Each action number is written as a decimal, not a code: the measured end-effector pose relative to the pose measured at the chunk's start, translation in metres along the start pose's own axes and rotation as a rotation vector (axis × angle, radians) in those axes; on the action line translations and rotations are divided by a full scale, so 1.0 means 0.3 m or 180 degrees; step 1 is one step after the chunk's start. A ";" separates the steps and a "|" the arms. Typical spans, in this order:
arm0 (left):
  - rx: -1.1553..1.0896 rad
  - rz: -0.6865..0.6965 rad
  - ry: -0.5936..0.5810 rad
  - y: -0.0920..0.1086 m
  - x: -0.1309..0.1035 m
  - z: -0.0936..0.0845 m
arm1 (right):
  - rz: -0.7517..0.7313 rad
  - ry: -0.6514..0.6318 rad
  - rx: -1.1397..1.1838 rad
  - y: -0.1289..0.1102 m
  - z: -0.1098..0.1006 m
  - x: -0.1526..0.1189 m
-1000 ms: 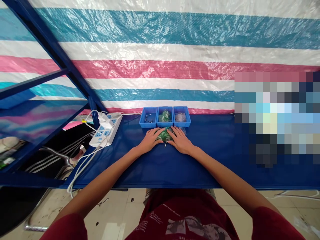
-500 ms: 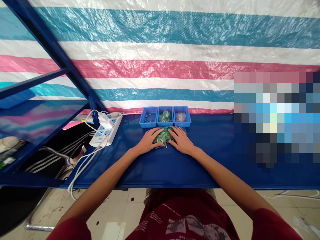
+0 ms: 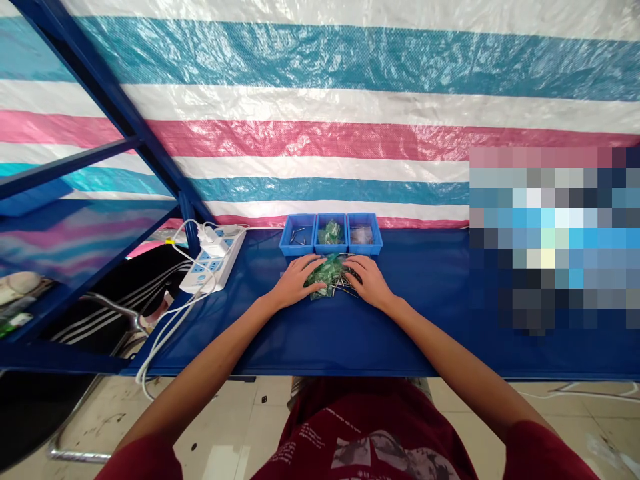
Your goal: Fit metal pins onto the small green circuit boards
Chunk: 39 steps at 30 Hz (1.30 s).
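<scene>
Behind your work sit three small blue plastic bins (image 3: 331,235) in a row against the striped pink, teal and white tarp wall (image 3: 320,127). To your left, a white power strip (image 3: 214,261) with plugged white cables (image 3: 165,327) lies on the blue table cover (image 3: 450,333).

A loose heap of small green parts (image 3: 325,275) with thin metal pins (image 3: 345,283) lies spread flat on the blue tabletop, just below centre frame.
</scene>
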<state>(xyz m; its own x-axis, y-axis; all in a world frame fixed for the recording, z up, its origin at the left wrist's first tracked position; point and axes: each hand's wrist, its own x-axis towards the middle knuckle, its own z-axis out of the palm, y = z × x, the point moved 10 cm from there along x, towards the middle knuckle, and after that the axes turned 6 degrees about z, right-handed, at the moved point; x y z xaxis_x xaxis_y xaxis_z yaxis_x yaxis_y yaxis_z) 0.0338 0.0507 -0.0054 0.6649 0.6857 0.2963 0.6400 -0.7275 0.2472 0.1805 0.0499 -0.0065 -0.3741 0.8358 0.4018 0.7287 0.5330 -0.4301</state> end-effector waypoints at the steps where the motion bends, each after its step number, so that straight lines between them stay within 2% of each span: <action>1: -0.0001 0.0028 0.0053 0.004 0.001 -0.008 | 0.0016 0.0025 -0.0003 -0.002 -0.008 0.002; 4: -0.0002 0.0049 0.0345 0.012 0.015 -0.047 | 0.0110 -0.0064 -0.0147 -0.012 -0.018 0.026; 9: -0.0087 -0.0178 0.0944 0.022 0.073 -0.125 | 0.0645 -0.0739 -0.0653 -0.017 0.013 0.097; 13: -0.0349 -0.0334 0.1130 0.047 0.137 -0.147 | 0.1120 -0.1060 -0.0892 -0.024 0.022 0.127; 19: -0.0547 -0.0576 0.1408 0.052 0.170 -0.159 | 0.1630 -0.1024 -0.0968 -0.013 0.037 0.114; 25: -0.0618 -0.0646 0.1551 0.033 0.126 -0.160 | 0.1740 -0.0907 -0.0787 -0.004 0.024 0.113; 28: -0.0603 -0.0547 0.1561 0.035 0.103 -0.168 | 0.1850 -0.0581 -0.0334 0.022 -0.023 0.118; 33: -0.0533 -0.0476 0.1519 0.027 0.089 -0.177 | 0.1739 0.0259 0.1461 0.065 -0.081 0.105; 36: -0.0493 -0.0507 0.1486 0.012 0.089 -0.169 | 0.1735 0.0470 0.2266 0.088 -0.068 0.080; 39: -0.0495 -0.0453 0.1427 0.006 0.094 -0.156 | 0.1749 0.0484 0.2729 0.096 -0.047 0.078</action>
<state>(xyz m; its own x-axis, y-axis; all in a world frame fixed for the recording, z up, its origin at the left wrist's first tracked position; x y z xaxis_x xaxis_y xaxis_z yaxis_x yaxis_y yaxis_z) 0.0356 0.0675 0.0464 0.3222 0.7249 0.6089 0.6247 -0.6461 0.4386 0.2007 0.0828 0.0018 0.0072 0.9988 0.0478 0.1005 0.0468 -0.9938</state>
